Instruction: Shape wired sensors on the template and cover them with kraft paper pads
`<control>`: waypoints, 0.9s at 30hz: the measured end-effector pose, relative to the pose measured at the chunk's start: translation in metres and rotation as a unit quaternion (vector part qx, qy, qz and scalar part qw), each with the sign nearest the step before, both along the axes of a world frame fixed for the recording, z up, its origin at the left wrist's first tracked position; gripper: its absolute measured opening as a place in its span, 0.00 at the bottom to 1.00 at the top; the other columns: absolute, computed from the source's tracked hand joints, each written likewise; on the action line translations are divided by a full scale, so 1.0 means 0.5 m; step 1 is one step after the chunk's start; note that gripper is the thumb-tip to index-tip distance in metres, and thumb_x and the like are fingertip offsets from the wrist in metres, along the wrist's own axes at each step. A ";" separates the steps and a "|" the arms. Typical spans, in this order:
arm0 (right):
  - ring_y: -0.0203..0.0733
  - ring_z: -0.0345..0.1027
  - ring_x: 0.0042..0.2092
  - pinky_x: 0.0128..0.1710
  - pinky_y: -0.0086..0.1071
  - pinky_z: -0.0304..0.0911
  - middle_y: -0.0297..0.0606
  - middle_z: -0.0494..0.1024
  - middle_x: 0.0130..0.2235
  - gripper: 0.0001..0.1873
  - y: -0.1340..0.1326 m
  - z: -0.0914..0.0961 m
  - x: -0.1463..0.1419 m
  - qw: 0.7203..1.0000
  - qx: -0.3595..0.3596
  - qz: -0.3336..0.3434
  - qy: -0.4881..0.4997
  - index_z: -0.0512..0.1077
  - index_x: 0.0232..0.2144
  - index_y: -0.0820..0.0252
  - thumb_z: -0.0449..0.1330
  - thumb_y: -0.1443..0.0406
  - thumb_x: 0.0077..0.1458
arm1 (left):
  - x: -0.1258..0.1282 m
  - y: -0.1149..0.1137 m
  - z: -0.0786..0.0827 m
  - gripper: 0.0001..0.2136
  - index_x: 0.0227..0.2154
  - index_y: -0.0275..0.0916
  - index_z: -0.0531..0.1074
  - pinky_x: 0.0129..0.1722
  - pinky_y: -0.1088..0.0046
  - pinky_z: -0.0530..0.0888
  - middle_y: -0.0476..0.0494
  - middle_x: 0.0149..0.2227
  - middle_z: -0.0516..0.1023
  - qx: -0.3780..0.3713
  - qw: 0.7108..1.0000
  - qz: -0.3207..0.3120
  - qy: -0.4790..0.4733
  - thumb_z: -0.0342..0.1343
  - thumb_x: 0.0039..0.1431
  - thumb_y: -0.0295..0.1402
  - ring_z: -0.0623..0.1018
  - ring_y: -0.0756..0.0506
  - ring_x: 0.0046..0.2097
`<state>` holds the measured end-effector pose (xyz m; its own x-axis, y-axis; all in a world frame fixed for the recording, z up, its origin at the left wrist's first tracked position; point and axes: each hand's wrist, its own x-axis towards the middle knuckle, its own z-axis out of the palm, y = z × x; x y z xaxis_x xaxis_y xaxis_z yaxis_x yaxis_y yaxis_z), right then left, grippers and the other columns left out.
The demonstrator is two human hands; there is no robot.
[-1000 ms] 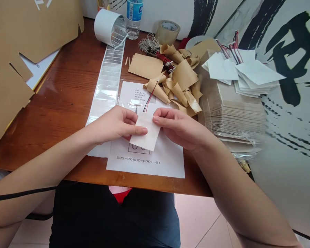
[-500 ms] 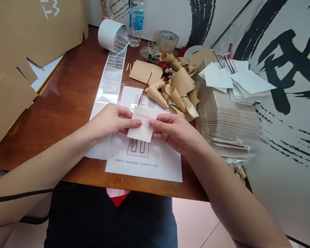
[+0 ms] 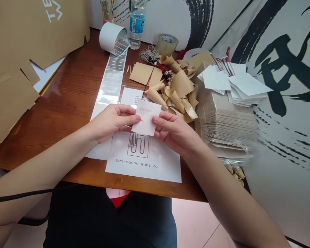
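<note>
Between my two hands is a small white square pad (image 3: 146, 117) with thin red and black wires (image 3: 146, 88) coming out of its far edge. My left hand (image 3: 116, 120) pinches the pad's left side, thumb on top and fingers beneath. The right side is gripped the same way by my right hand (image 3: 172, 129). Below the pad lies a printed sheet (image 3: 144, 172) with a line drawing and the text DRS-206DC-E001-01, partly covered by the pad and my hands.
Curled brown paper pieces (image 3: 182, 82) lie beyond my right hand, near bundled wires (image 3: 151, 53). A label roll (image 3: 111, 36), water bottle (image 3: 136, 26) and tape roll (image 3: 167, 43) stand at the back. White wired pads (image 3: 217, 79) top a bagged stack (image 3: 229, 113). A cardboard box (image 3: 28, 38) stands left.
The white pad has shifted slightly right and away from me and turned a little, so its edges sit straighter. Both hands keep their hold. The view has tilted slightly.
</note>
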<state>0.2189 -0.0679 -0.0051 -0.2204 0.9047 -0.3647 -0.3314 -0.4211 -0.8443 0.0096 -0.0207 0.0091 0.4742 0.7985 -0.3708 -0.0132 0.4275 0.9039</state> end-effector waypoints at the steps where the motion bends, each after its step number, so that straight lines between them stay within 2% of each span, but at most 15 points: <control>1: 0.41 0.78 0.41 0.45 0.38 0.75 0.35 0.84 0.38 0.19 0.000 0.000 -0.001 1.000 -0.002 0.005 -0.003 0.80 0.32 0.55 0.80 0.58 0.39 | 0.000 -0.001 -0.001 0.16 0.29 0.36 0.79 0.36 0.76 0.75 0.51 0.31 0.79 0.010 1.000 0.005 0.008 0.79 0.38 0.34 0.76 0.53 0.35; 4: 0.40 0.77 0.40 0.44 0.37 0.75 0.35 0.83 0.37 0.18 -0.001 -0.002 -0.003 1.000 0.001 0.001 -0.023 0.80 0.29 0.56 0.81 0.59 0.37 | 0.000 -0.002 -0.003 0.15 0.29 0.36 0.80 0.36 0.75 0.76 0.51 0.30 0.79 0.036 0.999 -0.006 0.030 0.78 0.40 0.33 0.76 0.53 0.34; 8: 0.37 0.74 0.35 0.40 0.36 0.74 0.33 0.79 0.31 0.17 -0.001 -0.002 -0.001 0.998 0.007 -0.003 -0.060 0.79 0.24 0.57 0.81 0.58 0.36 | -0.001 -0.001 -0.008 0.17 0.32 0.38 0.80 0.37 0.72 0.79 0.49 0.33 0.80 0.021 0.999 0.011 0.029 0.78 0.39 0.33 0.78 0.50 0.37; 12: 0.34 0.71 0.32 0.36 0.33 0.73 0.31 0.77 0.30 0.20 0.003 0.001 -0.001 0.998 0.004 0.001 -0.063 0.77 0.22 0.59 0.82 0.59 0.31 | -0.004 0.006 -0.015 0.16 0.29 0.36 0.79 0.37 0.71 0.78 0.48 0.30 0.80 0.029 0.998 0.025 0.050 0.78 0.38 0.34 0.78 0.50 0.34; 17: 0.35 0.70 0.33 0.34 0.32 0.71 0.31 0.76 0.30 0.23 0.007 -0.005 0.001 0.995 0.015 -0.052 -0.081 0.76 0.25 0.58 0.82 0.55 0.31 | -0.004 0.008 -0.015 0.10 0.26 0.36 0.80 0.37 0.70 0.78 0.47 0.26 0.80 0.054 0.996 0.028 0.063 0.74 0.43 0.33 0.77 0.51 0.30; 21: 0.33 0.67 0.29 0.31 0.32 0.68 0.29 0.73 0.27 0.23 0.007 -0.014 0.003 0.992 0.043 -0.056 -0.106 0.74 0.24 0.58 0.81 0.54 0.34 | 0.002 0.004 -0.009 0.04 0.23 0.35 0.80 0.34 0.72 0.76 0.48 0.22 0.78 0.049 0.996 0.036 0.069 0.70 0.45 0.28 0.76 0.52 0.27; 27: 0.34 0.70 0.33 0.36 0.34 0.73 0.30 0.74 0.30 0.24 0.011 -0.011 0.001 0.995 0.030 -0.034 -0.090 0.73 0.26 0.59 0.80 0.54 0.34 | 0.004 0.011 -0.013 0.04 0.26 0.34 0.80 0.36 0.69 0.76 0.48 0.23 0.79 0.045 0.996 0.050 0.050 0.69 0.46 0.26 0.76 0.51 0.28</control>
